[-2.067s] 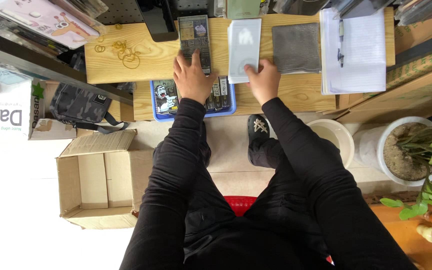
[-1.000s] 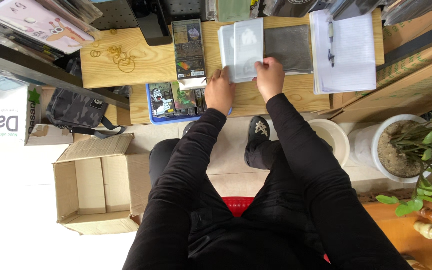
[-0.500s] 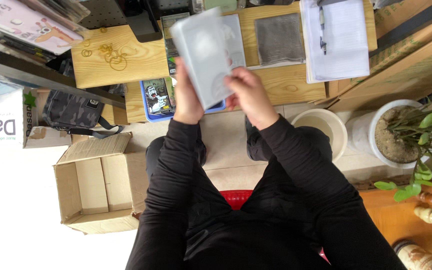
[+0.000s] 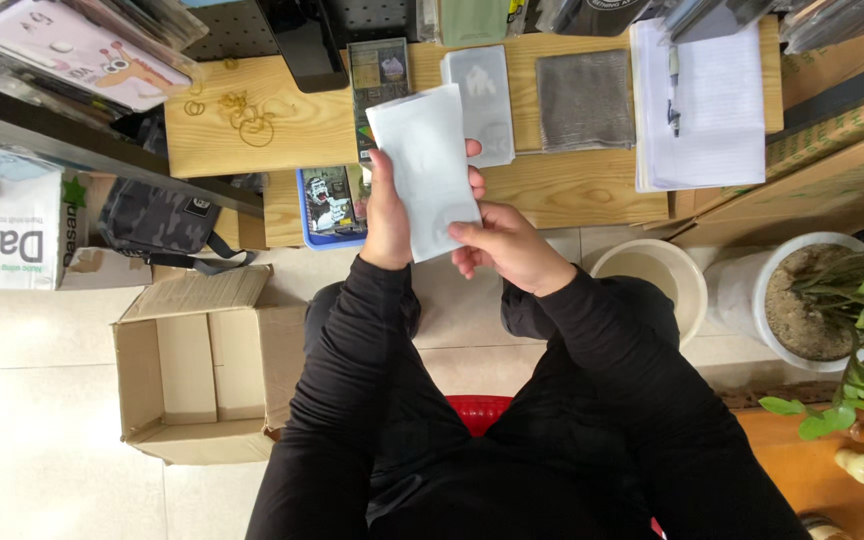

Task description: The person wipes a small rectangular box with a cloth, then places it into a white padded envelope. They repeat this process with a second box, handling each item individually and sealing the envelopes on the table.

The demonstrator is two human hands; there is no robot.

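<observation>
Sleeve (image 4: 426,165), a pale, flat, translucent packet, is held up in both hands over the lap, above the front edge of the wooden desk (image 4: 572,190). Left hand (image 4: 389,215) wraps its left edge, thumb across the front and fingers behind, so the flat face tilts toward the camera and can be looked over. Right hand (image 4: 505,245) pinches the lower right corner between thumb and fingers, steadying the thin sheet so it does not flop. On the desk just behind lie a second pale sleeve (image 4: 487,100), a dark printed pack (image 4: 376,80) and a grey cloth (image 4: 584,100), all within easy reach. A blue tray (image 4: 330,205) of packs sits at the desk edge, just beside the left hand. An open cardboard box (image 4: 207,365) stands on the floor to the left.
</observation>
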